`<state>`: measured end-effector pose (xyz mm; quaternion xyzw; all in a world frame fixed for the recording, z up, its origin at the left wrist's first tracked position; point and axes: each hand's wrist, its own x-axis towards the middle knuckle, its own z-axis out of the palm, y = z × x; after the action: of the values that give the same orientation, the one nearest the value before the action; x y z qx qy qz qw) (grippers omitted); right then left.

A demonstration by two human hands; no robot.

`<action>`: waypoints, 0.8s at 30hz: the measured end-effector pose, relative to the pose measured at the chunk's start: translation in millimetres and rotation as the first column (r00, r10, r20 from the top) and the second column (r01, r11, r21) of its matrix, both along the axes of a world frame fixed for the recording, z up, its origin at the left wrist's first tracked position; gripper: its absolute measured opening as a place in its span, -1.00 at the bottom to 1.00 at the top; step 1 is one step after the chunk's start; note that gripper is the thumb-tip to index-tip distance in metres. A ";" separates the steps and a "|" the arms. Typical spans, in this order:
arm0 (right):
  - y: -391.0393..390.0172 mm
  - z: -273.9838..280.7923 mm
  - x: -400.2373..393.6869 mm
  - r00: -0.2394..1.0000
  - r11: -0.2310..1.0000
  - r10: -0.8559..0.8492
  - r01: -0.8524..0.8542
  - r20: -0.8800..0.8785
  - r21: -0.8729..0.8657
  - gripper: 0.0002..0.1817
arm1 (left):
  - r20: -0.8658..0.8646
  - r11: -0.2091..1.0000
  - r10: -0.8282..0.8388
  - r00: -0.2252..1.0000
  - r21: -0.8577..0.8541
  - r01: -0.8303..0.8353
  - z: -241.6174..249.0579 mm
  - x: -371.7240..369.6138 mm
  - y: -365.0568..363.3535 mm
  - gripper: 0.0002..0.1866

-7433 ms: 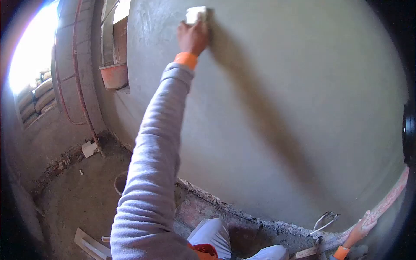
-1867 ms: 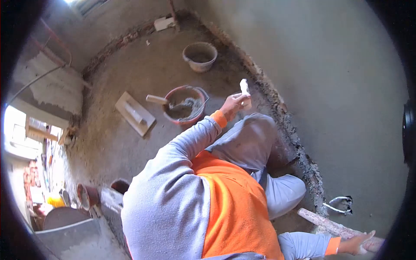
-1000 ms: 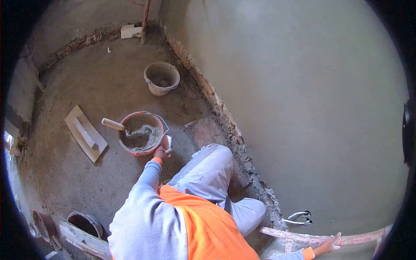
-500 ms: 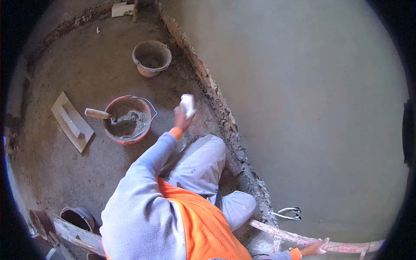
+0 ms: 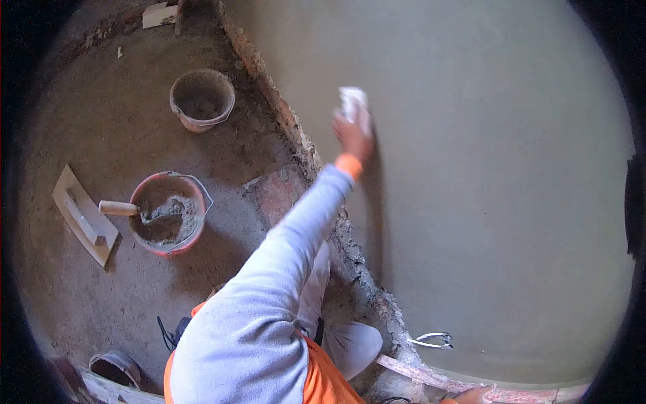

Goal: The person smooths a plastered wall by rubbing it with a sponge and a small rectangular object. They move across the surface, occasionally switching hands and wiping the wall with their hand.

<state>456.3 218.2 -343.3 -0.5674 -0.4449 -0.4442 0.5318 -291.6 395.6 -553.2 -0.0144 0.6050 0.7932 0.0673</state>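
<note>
**Sponge float on wet plaster, left hand working low on the wall**

Left hand [image 5: 352, 135]: fingers closed around a white sponge block [image 5: 352, 102], which is pressed flat against the grey plastered wall [image 5: 498, 175], low down, just above the rough brick base course [image 5: 306, 151]. Arm extended in a grey sleeve with an orange cuff.

Right hand [image 5: 471, 394]: only partly in frame at the bottom edge, resting on a reddish straightedge board [image 5: 431, 377] that lies along the foot of the wall. Finger position: cannot tell.

Step in hand (judgement): rubbing the plaster skin smooth with the sponge. The next move calls for even, light pressure and a flat face on the block, since the surface looks damp and an edge would likely score it.

Containers:
- Red-rimmed pan [image 5: 167, 214] on the floor, part full of grey mortar, with a trowel [image 5: 120, 208] standing in it, wooden handle pointing left.
- Grey bucket [image 5: 202, 99] further along, near the wall base; inside is dark, contents not clear.
- Small dark pot [image 5: 116, 367] at bottom left; contents not visible.

Plastering float [image 5: 84, 217] lies face down just beside the pan. Bare wires [image 5: 431, 340] protrude from the wall near the board.
</note>
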 end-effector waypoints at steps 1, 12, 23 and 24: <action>1.8 -0.1 14.0 0.997 0.997 -0.069 0.068 0.018 0.030 -0.48 | -0.122 0.935 -0.042 0.992 -0.354 -0.004 -8.2 -46.3 7.8 -0.33; -4.7 8.2 -1.4 0.991 0.996 -0.064 0.070 -0.116 0.049 -0.34 | -0.897 0.977 0.059 0.439 -0.038 -0.210 2.1 4.7 -17.0 -0.40; -8.7 5.5 -28.3 0.993 0.958 -0.022 -0.012 -0.113 -0.287 -0.45 | -0.985 0.995 0.068 0.161 0.079 0.061 132.1 18.0 -12.9 -0.43; -5.0 7.3 -20.7 0.993 0.956 -0.046 0.012 -0.109 -0.293 -0.45 | -0.992 0.992 0.066 0.104 0.077 0.100 135.8 -4.6 -17.6 -0.41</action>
<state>435.6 213.3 -336.0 -0.6704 -0.4660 -0.3484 0.4604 -296.2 378.0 -417.4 0.5313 0.4439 0.6337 -0.3450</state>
